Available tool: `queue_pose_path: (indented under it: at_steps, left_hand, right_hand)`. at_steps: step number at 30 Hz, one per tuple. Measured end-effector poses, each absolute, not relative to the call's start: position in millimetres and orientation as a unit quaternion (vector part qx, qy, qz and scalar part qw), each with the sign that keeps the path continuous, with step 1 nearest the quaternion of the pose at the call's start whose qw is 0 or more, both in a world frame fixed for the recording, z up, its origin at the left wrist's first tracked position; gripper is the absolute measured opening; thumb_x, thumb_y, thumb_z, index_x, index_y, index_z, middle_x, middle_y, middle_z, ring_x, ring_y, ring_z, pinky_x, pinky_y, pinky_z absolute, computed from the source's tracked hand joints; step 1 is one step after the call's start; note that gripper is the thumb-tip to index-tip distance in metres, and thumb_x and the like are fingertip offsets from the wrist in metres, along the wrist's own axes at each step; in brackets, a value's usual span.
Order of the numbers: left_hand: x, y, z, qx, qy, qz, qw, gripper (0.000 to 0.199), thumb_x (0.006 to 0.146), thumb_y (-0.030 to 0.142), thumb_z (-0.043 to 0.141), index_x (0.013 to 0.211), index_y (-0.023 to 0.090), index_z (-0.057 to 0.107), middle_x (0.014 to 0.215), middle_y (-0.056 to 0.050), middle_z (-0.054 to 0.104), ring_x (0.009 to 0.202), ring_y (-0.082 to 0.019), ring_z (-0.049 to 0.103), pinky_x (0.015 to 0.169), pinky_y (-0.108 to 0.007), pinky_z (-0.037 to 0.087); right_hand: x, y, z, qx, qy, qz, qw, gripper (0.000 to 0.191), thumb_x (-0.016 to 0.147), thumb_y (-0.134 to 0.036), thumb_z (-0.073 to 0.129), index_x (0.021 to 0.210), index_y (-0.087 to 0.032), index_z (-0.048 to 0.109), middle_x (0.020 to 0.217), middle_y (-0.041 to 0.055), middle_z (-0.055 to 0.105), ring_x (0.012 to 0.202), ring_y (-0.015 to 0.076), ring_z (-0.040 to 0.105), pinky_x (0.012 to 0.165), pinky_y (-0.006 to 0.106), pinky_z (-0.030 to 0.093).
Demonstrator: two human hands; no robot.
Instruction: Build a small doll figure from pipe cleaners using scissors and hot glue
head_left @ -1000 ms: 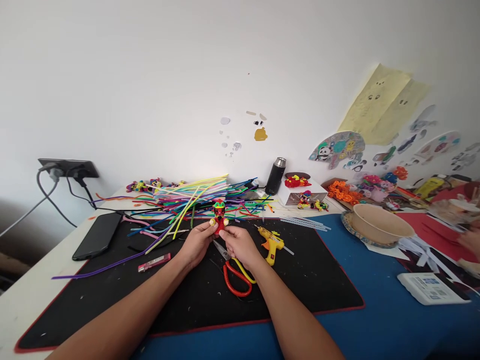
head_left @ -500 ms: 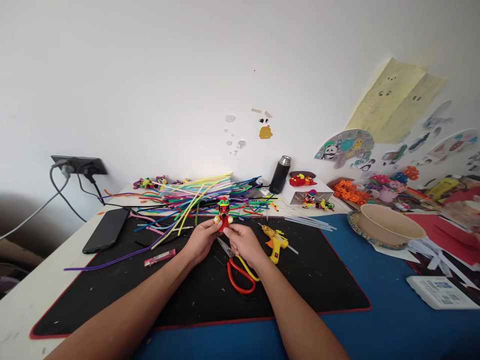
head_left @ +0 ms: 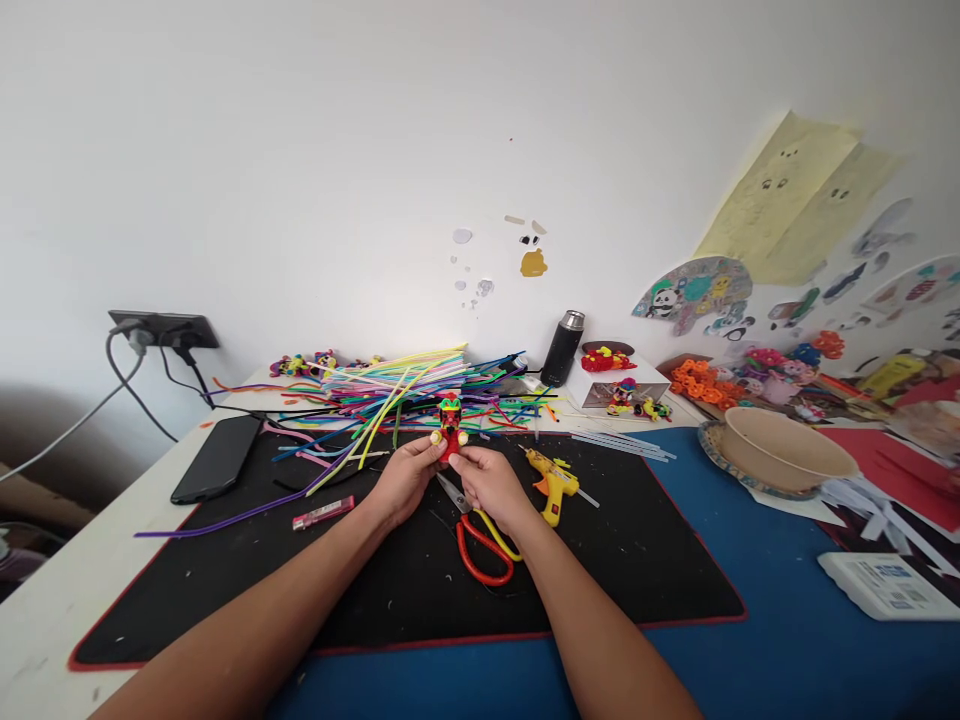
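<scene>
A small red figure (head_left: 450, 420) with a green and yellow top and two pale round ends stands upright between my hands. My left hand (head_left: 406, 480) pinches its lower left side, and my right hand (head_left: 487, 484) grips its lower right side. Scissors (head_left: 486, 560) with one red and one yellow handle lie on the black mat (head_left: 600, 580), partly under my right hand. A yellow glue gun (head_left: 553, 485) rests to the right of that hand. Left of my left hand is a pink lighter-like item (head_left: 323, 513).
Behind the hands lies a heap of coloured pipe cleaners (head_left: 405, 385). A black phone (head_left: 217, 460) is at the left. A black bottle (head_left: 562, 350), clear sticks (head_left: 622, 445) and a beige bowl (head_left: 787, 445) are to the right.
The whole view has shifted slightly, so things appear a little further right. Both hands keep their hold on the red figure, with no clear change in grip.
</scene>
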State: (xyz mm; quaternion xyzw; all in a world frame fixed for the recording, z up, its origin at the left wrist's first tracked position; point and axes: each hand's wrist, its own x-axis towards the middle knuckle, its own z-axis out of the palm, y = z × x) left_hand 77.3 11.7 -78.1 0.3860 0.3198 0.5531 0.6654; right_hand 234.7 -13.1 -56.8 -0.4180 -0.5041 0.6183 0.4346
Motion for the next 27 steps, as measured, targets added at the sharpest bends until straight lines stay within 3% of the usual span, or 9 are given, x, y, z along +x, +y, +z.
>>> queue_pose_path:
  at_steps: [27]
  left_hand:
    - [74.9,10.6,-75.3,0.387,0.307,0.544,0.678,0.039,0.062,0.040,0.102,0.085,0.014,0.085,0.085,-0.009,0.080,0.077,-0.017,0.066,0.077,-0.029,0.051]
  right_hand:
    - [235.1,-11.9,-57.4,-0.414,-0.502,0.616,0.444,0.046,0.080,-0.058,0.077,0.096,-0.016,0.071,0.047,-0.0131,0.038,0.040,0.0076,0.028,0.040,0.024,0.023]
